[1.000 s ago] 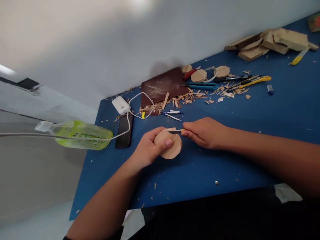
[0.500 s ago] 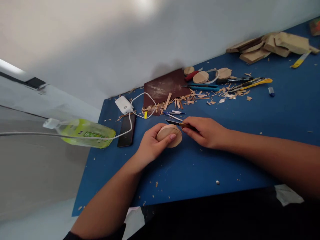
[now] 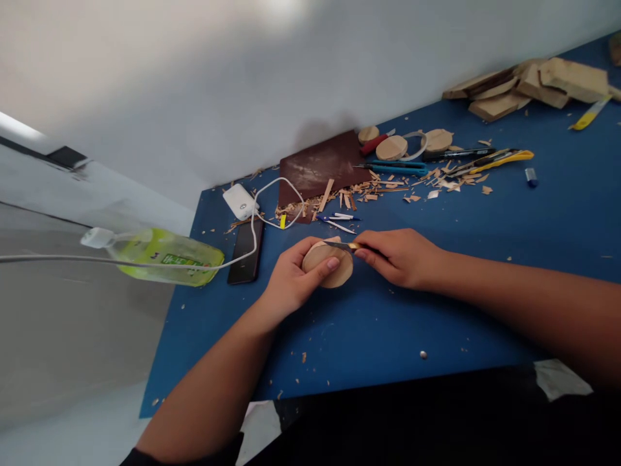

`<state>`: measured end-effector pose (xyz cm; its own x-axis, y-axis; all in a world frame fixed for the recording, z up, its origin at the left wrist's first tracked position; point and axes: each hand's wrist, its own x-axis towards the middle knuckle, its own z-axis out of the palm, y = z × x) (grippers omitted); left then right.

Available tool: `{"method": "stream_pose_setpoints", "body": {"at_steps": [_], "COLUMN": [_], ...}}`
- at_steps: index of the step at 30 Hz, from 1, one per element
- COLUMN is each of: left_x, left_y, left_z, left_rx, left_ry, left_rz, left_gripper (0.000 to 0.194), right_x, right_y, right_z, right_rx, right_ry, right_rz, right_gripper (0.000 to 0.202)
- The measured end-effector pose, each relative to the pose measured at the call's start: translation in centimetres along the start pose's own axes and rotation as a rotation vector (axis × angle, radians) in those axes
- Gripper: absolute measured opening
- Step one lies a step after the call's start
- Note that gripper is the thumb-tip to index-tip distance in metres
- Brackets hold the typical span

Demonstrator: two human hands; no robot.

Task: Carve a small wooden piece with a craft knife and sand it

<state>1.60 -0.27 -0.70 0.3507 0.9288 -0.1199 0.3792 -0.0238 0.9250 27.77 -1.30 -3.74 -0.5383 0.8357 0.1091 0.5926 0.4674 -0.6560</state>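
Observation:
A round wooden disc (image 3: 338, 275) is gripped by my left hand (image 3: 295, 275), thumb across its face and fingers behind its edge. My right hand (image 3: 395, 259) is closed around the handle of a carving knife (image 3: 342, 245). The knife's dark blade points left and lies at the disc's upper edge. Both hands are above the blue table (image 3: 369, 343). Just beyond them lie a few white and blue pens (image 3: 339, 223). Part of the knife handle is hidden inside my right fingers.
Wood shavings (image 3: 359, 194) lie by a brown sandpaper sheet (image 3: 320, 169). Behind are wooden discs (image 3: 392, 147), a blue cutter (image 3: 398, 168) and wood blocks (image 3: 533, 87). At left are a phone (image 3: 245, 252), a white power bank (image 3: 240, 202) with cable, and a green bottle (image 3: 165, 257).
The knife blade has come down slightly onto the disc's upper edge, and its handle has turned in my right hand. The disc has tilted a little, its face showing more.

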Motion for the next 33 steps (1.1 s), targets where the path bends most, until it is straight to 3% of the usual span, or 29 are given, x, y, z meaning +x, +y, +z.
{"method": "stream_pose_setpoints", "body": {"at_steps": [5,8,12,17,22,26,30,33], "left_x": [-0.1,-0.1,-0.02,0.02,0.07,0.1,0.09,0.09], "left_y": [0.04,0.0,-0.1,-0.14,-0.35,-0.38,-0.31,-0.38], "left_z": [-0.14,-0.17,-0.17,-0.2,-0.25,-0.31,-0.33,-0.25], "left_rx": [-0.035,-0.043,-0.046,-0.057,-0.068,-0.068,-0.079,-0.103], "left_ry": [-0.009,0.003,0.008,0.009,-0.009,-0.008,-0.008,0.002], "left_rz": [-0.011,-0.013,-0.015,-0.017,-0.023,-0.032,-0.044,-0.053], "left_gripper": [0.053,0.053,0.052,0.05,0.049,0.048,0.051,0.051], "right_x": [0.64,0.57,0.14,0.06,0.15,0.2,0.17,0.32], "right_y": [0.79,0.83,0.28,0.04,0.0,0.04,-0.04,0.31], "right_z": [-0.23,-0.27,-0.16,-0.32,-0.31,-0.41,-0.51,-0.63], "right_rx": [-0.072,0.019,0.031,-0.009,-0.025,-0.046,-0.061,-0.147], "right_ry": [0.127,0.133,0.027,0.16,0.057,0.135,0.05,0.112], "right_rz": [0.176,0.106,-0.025,0.079,0.031,0.09,0.022,0.132], "right_gripper": [0.041,0.041,0.037,0.041,0.037,0.04,0.037,0.039]}}
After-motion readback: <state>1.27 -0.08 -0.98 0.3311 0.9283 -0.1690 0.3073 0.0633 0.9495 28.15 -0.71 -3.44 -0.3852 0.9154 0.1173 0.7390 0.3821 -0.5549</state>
